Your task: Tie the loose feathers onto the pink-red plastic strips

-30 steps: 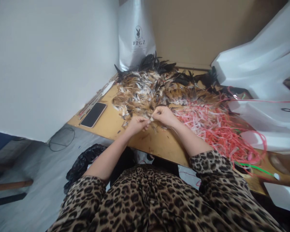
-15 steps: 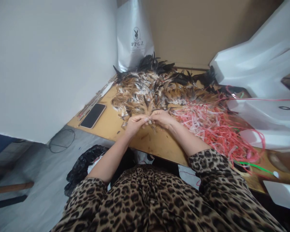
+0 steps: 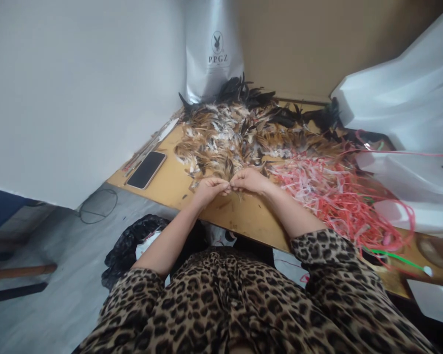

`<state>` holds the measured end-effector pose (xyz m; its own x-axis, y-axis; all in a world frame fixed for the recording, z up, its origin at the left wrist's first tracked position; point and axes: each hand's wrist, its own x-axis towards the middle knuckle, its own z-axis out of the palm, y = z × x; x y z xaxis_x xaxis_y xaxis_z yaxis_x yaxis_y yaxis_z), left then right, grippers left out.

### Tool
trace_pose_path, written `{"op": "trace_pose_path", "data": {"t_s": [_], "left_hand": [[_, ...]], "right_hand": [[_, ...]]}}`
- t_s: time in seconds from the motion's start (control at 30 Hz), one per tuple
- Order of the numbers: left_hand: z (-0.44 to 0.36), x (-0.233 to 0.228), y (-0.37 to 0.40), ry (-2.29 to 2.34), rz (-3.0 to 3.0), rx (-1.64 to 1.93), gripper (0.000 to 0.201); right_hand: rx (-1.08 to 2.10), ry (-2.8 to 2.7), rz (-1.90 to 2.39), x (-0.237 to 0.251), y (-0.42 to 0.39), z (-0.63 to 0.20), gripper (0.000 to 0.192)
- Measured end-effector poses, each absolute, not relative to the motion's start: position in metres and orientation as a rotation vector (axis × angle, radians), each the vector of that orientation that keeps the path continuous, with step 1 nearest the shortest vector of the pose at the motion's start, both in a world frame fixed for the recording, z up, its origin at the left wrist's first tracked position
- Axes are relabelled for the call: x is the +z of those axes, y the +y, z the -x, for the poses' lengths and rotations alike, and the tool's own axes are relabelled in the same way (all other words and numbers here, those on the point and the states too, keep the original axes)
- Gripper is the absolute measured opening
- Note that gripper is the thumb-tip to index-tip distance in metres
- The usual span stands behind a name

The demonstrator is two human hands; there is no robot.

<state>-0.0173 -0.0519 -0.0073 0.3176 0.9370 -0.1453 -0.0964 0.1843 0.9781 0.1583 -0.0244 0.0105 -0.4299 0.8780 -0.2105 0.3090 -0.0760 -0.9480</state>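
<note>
At the front of the wooden table, my left hand and my right hand meet fingertip to fingertip, each closed in a pinch. Between them is a small tuft of brown feathers, partly hidden by the fingers and merging with the pile behind. A thin wisp pokes out below the right fingers. Just beyond the hands spreads a heap of brown, white and black feathers. To the right of my right hand lies a tangle of pink and red ribbon strips.
A phone lies on the left of the table. Behind the feathers stands a silvery bag. White plastic sheeting bulges at the right. A green strip lies near the ribbons. A black plastic bag sits below the table.
The view has shifted slightly, so the table's contents appear a little further right. My hands keep their pinch; the feather tuft between them shows less distinctly than before.
</note>
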Motion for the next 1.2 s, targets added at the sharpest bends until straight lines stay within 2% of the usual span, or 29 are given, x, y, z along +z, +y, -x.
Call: {"op": "trace_pose_path", "data": {"t_s": [0.13,0.3,0.43,0.7,0.9,1.0,1.2], "left_hand": [[0.017,-0.011,-0.053,1.033,-1.091,0.905,0.031],[0.015,-0.01,-0.051,1.068,-1.05,0.926,0.029],[0.013,-0.01,-0.051,1.058,-1.039,0.937,0.029],[0.012,-0.009,-0.052,1.083,-1.074,0.927,0.024],[0.013,-0.008,-0.053,1.093,-1.079,0.91,0.03],[0.014,-0.008,-0.053,1.109,-1.104,0.903,0.034],[0.014,-0.008,-0.053,1.106,-1.16,0.901,0.028]], "right_hand": [[1.327,-1.959,1.342,0.021,-0.025,-0.163,0.009],[1.378,-2.062,1.269,0.03,-0.026,-0.165,0.01],[1.201,-2.16,1.22,0.032,-0.027,-0.162,0.012],[1.101,-2.128,1.195,0.027,-0.031,-0.155,0.018],[1.035,-2.023,1.19,0.021,-0.031,-0.151,0.019],[1.045,-1.985,1.171,0.022,-0.032,-0.148,0.021],[1.274,-1.82,1.152,0.029,-0.03,-0.153,0.023]]}}
